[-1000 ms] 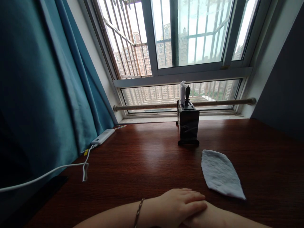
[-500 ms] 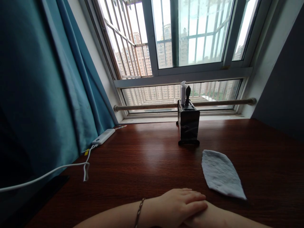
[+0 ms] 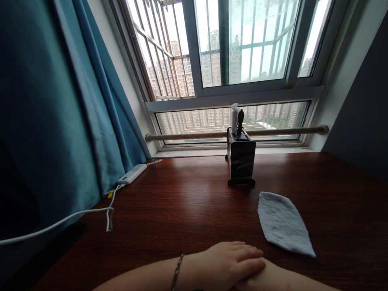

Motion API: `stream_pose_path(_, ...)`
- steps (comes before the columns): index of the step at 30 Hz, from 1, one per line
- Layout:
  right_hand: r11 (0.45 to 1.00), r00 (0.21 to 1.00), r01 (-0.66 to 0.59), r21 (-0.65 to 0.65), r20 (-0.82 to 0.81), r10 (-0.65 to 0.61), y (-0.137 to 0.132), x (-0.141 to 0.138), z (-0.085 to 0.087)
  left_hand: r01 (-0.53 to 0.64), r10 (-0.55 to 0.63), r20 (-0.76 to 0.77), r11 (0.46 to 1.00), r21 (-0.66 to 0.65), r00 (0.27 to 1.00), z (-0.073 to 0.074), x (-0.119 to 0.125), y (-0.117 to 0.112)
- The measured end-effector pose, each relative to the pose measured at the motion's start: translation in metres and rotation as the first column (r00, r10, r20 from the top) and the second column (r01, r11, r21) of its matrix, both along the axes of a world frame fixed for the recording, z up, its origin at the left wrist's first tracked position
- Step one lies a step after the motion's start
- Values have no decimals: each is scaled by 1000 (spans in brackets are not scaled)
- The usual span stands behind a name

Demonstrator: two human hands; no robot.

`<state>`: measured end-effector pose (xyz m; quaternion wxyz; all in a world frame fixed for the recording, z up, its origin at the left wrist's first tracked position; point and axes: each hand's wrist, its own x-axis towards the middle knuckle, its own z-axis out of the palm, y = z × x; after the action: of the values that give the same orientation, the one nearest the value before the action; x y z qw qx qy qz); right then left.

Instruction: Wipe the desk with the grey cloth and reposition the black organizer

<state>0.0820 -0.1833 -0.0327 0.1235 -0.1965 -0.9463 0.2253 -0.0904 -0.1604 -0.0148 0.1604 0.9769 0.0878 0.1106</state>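
Your hands rest stacked, nothing picked up.
Your left hand (image 3: 233, 264), fingers flat and together, covers your right hand (image 3: 274, 279); its fingers can't be told. The pale grey folded cloth (image 3: 283, 224) lies nearest, calling for a reach.

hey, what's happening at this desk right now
A person sits at a dark wooden table by a window, handling nothing. The left hand, with a bracelet at its wrist, lies flat over the right hand at the near edge. Closest to the hands is a grey cloth, lying flat and untouched just beyond them to the right. Further back stands a black holder with two items sticking up. A white power bank with a cable lies by the blue curtain.
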Motion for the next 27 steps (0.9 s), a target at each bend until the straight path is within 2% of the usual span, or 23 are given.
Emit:
stream_pose_path(6, 998, 998, 56, 1, -3, -56, 5, -1, -2, 4, -4, 5, 1000, -14, 1000, 1, 0, 0)
stream_pose_path(15, 998, 998, -59, -2, -7, 59, -5, 1, 3, 1, -1, -2, 1000, -12, 1000, -2, 1, -1)
stream_pose_path(27, 997, 997, -72, -18, -20, 71, -4, 1, 5, 3, -3, -7, 1000, -8, 1000, -1, 0, -1)
